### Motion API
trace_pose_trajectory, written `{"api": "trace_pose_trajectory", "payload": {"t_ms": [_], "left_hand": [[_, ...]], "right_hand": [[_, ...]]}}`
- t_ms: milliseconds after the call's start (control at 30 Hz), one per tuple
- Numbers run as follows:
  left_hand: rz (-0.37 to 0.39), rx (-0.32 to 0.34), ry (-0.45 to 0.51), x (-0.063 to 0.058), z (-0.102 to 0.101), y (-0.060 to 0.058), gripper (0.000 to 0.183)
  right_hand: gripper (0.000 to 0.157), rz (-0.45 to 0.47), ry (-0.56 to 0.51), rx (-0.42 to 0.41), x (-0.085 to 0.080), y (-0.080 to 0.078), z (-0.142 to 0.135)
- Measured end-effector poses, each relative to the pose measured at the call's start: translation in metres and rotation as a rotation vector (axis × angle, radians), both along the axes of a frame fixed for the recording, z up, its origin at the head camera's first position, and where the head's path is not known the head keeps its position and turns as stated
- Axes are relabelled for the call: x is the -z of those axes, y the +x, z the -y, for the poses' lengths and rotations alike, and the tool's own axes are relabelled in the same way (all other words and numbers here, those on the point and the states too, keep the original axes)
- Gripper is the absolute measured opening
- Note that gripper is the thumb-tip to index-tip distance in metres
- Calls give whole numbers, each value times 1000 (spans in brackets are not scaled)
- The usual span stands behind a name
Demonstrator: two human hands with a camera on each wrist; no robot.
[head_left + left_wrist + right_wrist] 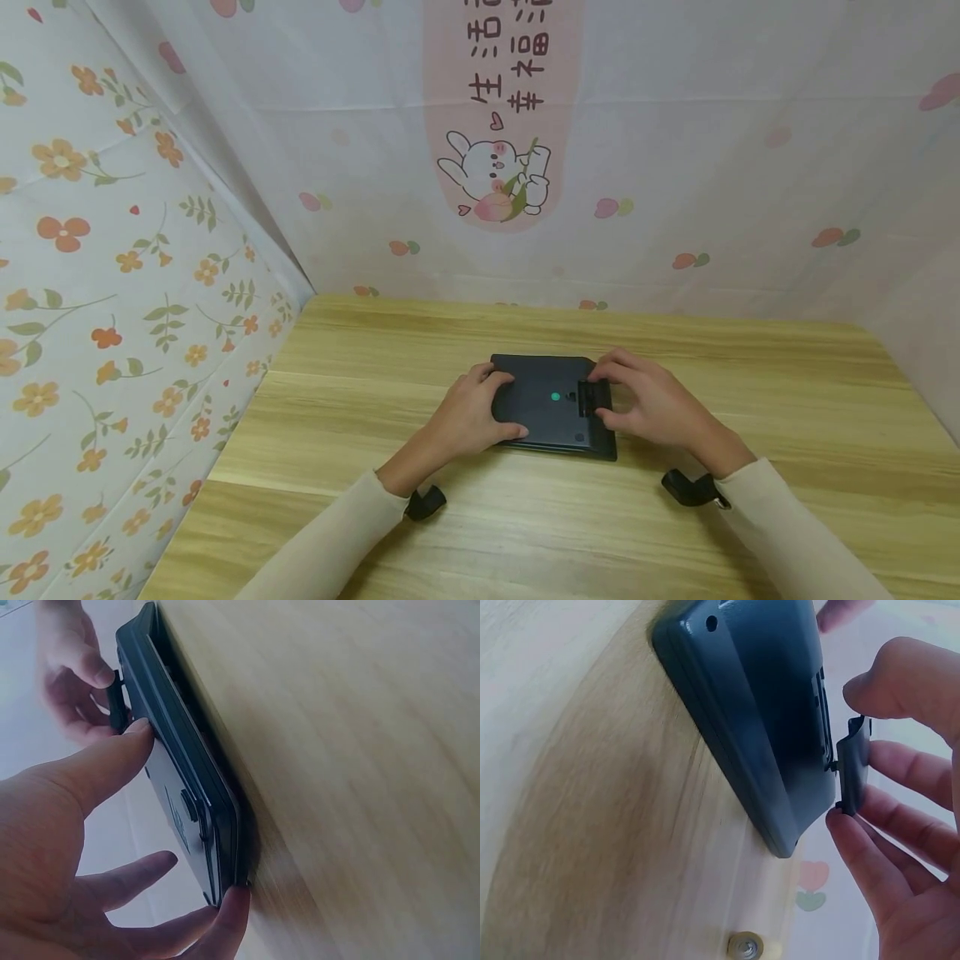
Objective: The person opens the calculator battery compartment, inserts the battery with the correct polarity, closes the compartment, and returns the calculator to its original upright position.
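Observation:
A dark calculator [532,408] lies face down on the wooden table, its back turned up with a green dot on it. My left hand [471,410] holds its left end, thumb at the near edge and fingers at the far side. At the right end, my right hand [662,408] pinches a small black battery cover [853,769] between thumb and fingers. This cover stands tilted just above the battery slot [823,724], close to the calculator's back. The calculator's front face is hidden against the table.
A small round object with a metal centre, like a battery end [746,946], is on the table beyond the calculator. The wooden table [337,350] meets a printed cloth [360,167] at the back and a floral cloth [150,333] at the left.

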State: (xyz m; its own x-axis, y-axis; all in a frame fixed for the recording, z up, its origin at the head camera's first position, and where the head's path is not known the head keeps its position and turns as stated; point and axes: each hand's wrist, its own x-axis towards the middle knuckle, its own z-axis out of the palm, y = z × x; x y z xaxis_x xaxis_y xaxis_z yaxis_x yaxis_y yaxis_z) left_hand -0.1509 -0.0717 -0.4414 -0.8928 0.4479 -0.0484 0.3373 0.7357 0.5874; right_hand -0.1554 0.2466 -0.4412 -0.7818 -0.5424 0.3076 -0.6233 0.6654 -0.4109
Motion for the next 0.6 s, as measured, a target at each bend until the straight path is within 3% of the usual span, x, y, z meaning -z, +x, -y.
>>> {"api": "trace_pose_trajectory", "payload": {"t_ms": [600], "left_hand": [[29, -34, 52, 3, 3, -4, 77]], "right_hand": [[42, -32, 1, 55, 6, 6, -22]]}}
